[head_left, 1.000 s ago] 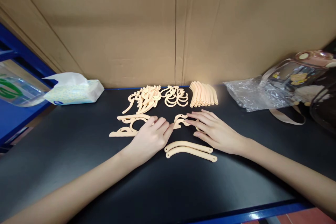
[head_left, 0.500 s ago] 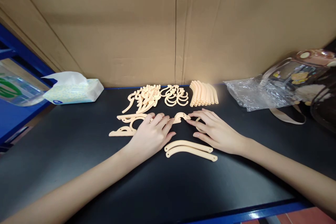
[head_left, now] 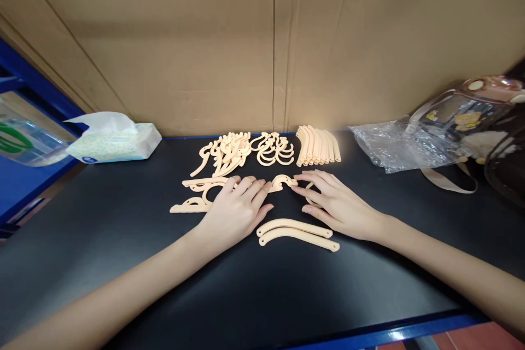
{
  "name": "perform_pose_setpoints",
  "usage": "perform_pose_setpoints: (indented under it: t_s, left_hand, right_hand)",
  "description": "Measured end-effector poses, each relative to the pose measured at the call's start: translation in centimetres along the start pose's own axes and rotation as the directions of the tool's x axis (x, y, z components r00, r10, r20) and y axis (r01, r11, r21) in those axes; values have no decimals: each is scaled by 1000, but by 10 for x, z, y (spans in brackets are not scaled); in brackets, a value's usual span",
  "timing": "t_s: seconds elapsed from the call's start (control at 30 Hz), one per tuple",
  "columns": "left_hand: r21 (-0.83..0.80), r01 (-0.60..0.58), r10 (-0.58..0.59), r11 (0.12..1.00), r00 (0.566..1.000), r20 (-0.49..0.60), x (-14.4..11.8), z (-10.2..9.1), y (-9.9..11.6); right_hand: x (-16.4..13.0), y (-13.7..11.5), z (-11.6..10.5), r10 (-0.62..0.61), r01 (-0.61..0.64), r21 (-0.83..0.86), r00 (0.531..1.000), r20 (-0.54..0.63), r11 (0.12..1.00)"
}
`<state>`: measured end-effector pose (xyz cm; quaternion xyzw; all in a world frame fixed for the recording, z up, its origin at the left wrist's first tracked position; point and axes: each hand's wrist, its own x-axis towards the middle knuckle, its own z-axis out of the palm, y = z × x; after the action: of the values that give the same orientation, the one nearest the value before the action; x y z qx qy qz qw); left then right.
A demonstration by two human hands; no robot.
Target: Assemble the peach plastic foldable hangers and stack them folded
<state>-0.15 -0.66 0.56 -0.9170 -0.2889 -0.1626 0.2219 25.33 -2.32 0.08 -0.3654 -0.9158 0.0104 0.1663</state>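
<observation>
My left hand (head_left: 235, 209) lies palm down with fingers stretched out, partly covering flat cream pieces (head_left: 191, 206) at its left. Past its fingertips is a curved cream piece with small holes (head_left: 282, 181). My right hand (head_left: 334, 202) rests on the other side, fingers spread, its fingertips at the right end of that piece. Beneath the right fingers a thin curved hook (head_left: 309, 195) shows in part. Two long curved arms with end holes (head_left: 295, 232) lie side by side nearer me. What lies under both palms is hidden.
Behind my hands are a heap of cream pieces (head_left: 230, 153), several hooks (head_left: 273, 149) and a row of curved arms (head_left: 318, 145). A tissue pack (head_left: 117, 139) stands left beside a clear bottle (head_left: 30, 131). Plastic wrap (head_left: 404, 145) and a clear cup (head_left: 463, 115) are right. Cardboard (head_left: 205, 44) rises behind.
</observation>
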Motion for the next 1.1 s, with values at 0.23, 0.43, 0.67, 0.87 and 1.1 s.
perform_pose_setpoints:
  t_s: [0.23, 0.43, 0.67, 0.87, 1.1]
  left_hand:
    - [-349, -92, 101, 932, 995, 7, -5, -15, 8]
    - [-492, -75, 138, 867, 986, 92, -8, -15, 17]
    - [-508, -63, 116, 859, 991, 73, -10, -13, 18]
    - [-524, -50, 82, 850, 996, 37, -9, -14, 16]
    - [-586, -46, 59, 809, 998, 3, -7, -13, 8]
  right_hand:
    - [-5, 9, -8, 37, -37, -7, 999, -38, 999]
    - [-9, 23, -10, 50, -51, -12, 998, -37, 999]
    - [-7, 26, -11, -9, 4, -138, 999, -39, 990]
    - [-7, 27, -10, -40, 27, -275, 998, -44, 961]
    - [-7, 24, -11, -90, 113, -519, 993, 69, 847]
